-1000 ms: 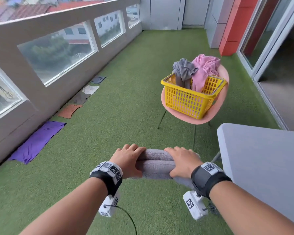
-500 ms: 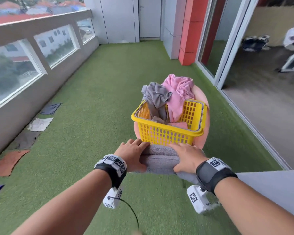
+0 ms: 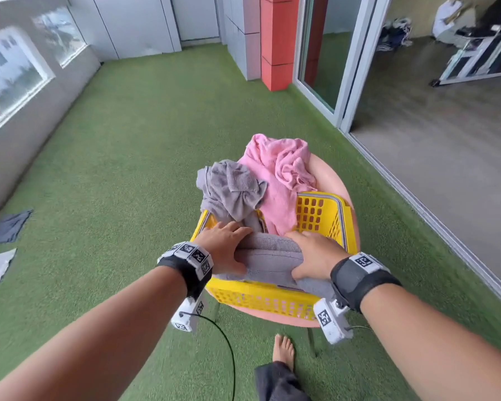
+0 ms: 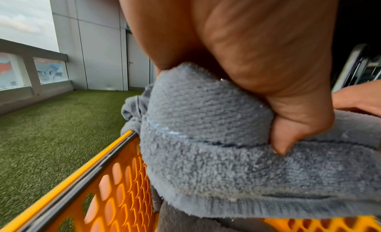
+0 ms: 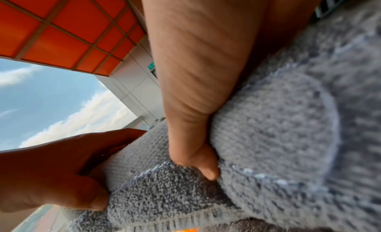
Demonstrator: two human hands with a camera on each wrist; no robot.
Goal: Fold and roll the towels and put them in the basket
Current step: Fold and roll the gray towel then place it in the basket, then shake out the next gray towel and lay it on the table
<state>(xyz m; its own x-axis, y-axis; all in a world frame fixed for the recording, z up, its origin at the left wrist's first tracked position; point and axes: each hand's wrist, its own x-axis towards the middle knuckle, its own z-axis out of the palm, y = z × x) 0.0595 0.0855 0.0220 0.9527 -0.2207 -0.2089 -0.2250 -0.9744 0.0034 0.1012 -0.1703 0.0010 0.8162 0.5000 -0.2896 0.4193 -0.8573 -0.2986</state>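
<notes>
Basket: grey roll, crumpled towels

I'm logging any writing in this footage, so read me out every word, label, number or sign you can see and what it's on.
No readable words or numbers.
Wristbands: square black-and-white marker patterns only, no letters.
Small green sign on the far wall: too blurred to read.

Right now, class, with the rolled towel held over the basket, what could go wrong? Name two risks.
1. The rolled grey towel, gripped by the left hand and right hand, may unroll on release, since a loose edge hangs near the yellow basket rim.
2. The crumpled grey towel and pink towel crowd the basket, so the roll may not settle.
</notes>
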